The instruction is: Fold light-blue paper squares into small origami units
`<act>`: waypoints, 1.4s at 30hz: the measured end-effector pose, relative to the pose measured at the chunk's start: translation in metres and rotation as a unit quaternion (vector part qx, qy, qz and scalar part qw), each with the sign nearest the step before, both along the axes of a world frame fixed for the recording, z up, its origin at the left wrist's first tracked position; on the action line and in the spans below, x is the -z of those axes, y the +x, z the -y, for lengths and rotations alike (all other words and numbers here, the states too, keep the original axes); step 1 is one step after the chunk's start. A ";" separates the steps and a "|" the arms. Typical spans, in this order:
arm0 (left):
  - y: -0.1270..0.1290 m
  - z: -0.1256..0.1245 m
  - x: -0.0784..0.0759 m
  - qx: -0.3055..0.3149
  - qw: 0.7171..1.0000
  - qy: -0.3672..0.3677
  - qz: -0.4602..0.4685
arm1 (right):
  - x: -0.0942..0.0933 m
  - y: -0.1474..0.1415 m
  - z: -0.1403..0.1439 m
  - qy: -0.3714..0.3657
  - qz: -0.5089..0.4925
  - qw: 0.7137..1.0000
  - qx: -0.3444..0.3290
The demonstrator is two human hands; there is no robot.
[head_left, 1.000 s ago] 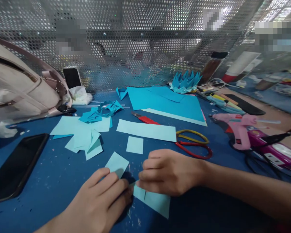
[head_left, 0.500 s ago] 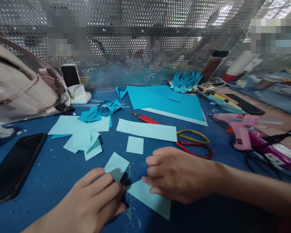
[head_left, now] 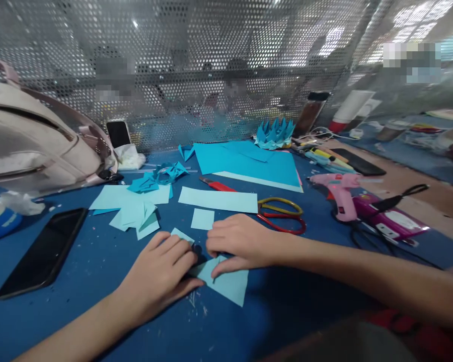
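Pale-blue paper (head_left: 232, 286), tapered toward 9 o'clock, is laid on the blue tabletop (head_left: 147, 337) at the lower middle, between the two hands. Its tapered end is met by the left hand (head_left: 166, 264): the fingers are curled and the thumb is stretched along the table, but whether the tip is pinched cannot be told. Near its upper edge, the paper is touched by the thumb of the right hand (head_left: 243, 241); the other fingers are bent and set close together, and what is gripped beneath them cannot be told.

From the paper, a small pale square (head_left: 203, 219) is seen at 11 o'clock, and a loose piece (head_left: 182, 235), partly covered by the left hand, at 10. At 12 o'clock a pale strip (head_left: 218, 200) is placed, with a red cutter (head_left: 222, 187) just beyond it. Scissors (head_left: 283, 213) are partly hidden by the strip between 1 and 2 o'clock. At 2 o'clock a pink glue gun (head_left: 343, 198) is set down; at 9, a black phone (head_left: 43, 256).
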State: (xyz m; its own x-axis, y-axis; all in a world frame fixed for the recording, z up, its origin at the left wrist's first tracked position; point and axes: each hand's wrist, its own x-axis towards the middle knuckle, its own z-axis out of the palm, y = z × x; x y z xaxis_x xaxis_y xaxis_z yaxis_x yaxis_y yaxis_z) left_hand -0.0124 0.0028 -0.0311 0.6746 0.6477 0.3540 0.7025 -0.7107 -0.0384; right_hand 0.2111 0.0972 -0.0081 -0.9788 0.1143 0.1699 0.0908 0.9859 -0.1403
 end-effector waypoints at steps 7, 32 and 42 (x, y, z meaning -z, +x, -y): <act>0.005 -0.002 0.000 -0.051 0.998 -0.012 0.033 | -0.004 0.000 0.007 -0.139 0.014 0.989 0.056; 0.001 -0.001 -0.007 -0.206 0.889 -0.295 0.282 | 0.001 -0.008 0.003 -0.434 -0.054 0.889 0.134; 0.003 0.003 -0.002 -0.204 0.874 -0.274 0.347 | 0.005 -0.008 0.011 -0.363 -0.022 0.916 0.170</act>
State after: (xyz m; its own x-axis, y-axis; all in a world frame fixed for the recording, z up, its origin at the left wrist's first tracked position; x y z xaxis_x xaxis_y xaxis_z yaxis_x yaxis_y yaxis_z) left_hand -0.0091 -0.0006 -0.0290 0.0942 0.9846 0.1473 0.6212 -0.1738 0.7642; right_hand 0.2027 0.0863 -0.0129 -0.8596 0.5099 -0.0336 0.3544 0.5474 -0.7582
